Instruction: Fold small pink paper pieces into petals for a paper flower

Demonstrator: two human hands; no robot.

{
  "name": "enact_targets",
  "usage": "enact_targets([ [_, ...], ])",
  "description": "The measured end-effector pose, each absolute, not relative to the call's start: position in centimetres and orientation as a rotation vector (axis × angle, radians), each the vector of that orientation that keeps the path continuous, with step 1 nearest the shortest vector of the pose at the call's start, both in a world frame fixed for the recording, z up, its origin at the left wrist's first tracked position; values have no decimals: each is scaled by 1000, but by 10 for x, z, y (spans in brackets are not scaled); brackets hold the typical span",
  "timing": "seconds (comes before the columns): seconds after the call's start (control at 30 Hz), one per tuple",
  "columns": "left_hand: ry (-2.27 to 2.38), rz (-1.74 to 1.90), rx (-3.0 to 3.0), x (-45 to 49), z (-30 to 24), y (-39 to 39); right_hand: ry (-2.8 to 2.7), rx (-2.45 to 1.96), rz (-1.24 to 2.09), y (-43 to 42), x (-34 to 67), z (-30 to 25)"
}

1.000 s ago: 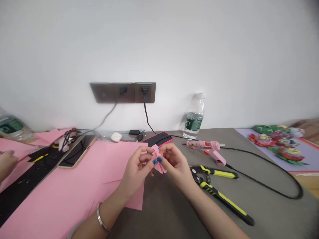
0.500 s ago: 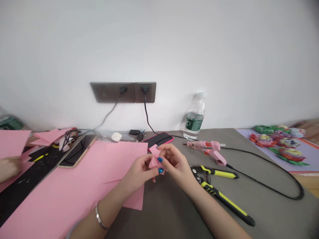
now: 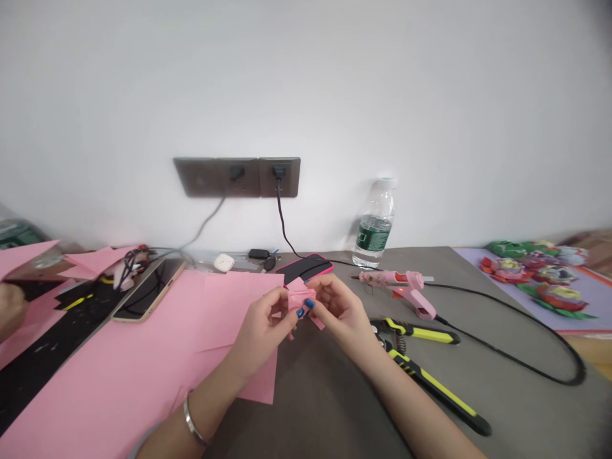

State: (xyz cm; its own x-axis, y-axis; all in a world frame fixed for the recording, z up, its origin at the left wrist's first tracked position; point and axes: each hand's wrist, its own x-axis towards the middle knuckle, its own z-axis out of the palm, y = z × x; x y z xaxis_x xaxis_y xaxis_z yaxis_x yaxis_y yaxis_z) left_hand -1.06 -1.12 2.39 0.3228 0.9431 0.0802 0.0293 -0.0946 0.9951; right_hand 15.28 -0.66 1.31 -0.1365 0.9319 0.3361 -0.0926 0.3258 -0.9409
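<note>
A small folded piece of pink paper (image 3: 299, 297) is held up between both hands, over the grey table. My left hand (image 3: 265, 322) pinches its left side, thumb in front. From the right, my right hand (image 3: 338, 309) grips the same piece, its thumb near the other thumb at the lower front edge. Fingers behind the paper are partly hidden. Large pink paper sheets (image 3: 129, 370) lie under my left forearm. Yellow-and-black pliers (image 3: 430, 376) rest beside my right forearm, and a pink glue gun (image 3: 406, 290) lies beyond them.
A water bottle (image 3: 374, 223) stands against the wall. Two phones, one pink-edged (image 3: 308, 268) and one gold-edged (image 3: 149, 290), lie on the table. The glue gun's black cord (image 3: 521, 363) loops at right, near paper flowers (image 3: 554, 287). At far left is another person's hand (image 3: 10, 309).
The folded paper has turned in my fingers and now shows a flatter, broader front. My thumbs have come closer together. At far left, the other person's hand and pink sheet have shifted.
</note>
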Motion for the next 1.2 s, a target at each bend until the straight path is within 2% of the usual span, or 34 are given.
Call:
enact_targets([
  [0.13, 948, 1157, 1426, -11, 21, -13, -1437, -853, 982, -6, 154, 11],
  [0.23, 904, 1202, 1488, -12, 18, -13, -1406, -766, 1026, -5, 155, 12],
  [0.73, 813, 1123, 1406, -11, 28, -13, -1409, -739, 1227, -8, 154, 26],
  [1.07, 839, 1144, 1501, -13, 21, -11, -1438, -751, 1238, -9, 154, 23],
  [1.2, 889, 1179, 1614, -12, 21, -13, -1462, -733, 1136, -9, 155, 17],
])
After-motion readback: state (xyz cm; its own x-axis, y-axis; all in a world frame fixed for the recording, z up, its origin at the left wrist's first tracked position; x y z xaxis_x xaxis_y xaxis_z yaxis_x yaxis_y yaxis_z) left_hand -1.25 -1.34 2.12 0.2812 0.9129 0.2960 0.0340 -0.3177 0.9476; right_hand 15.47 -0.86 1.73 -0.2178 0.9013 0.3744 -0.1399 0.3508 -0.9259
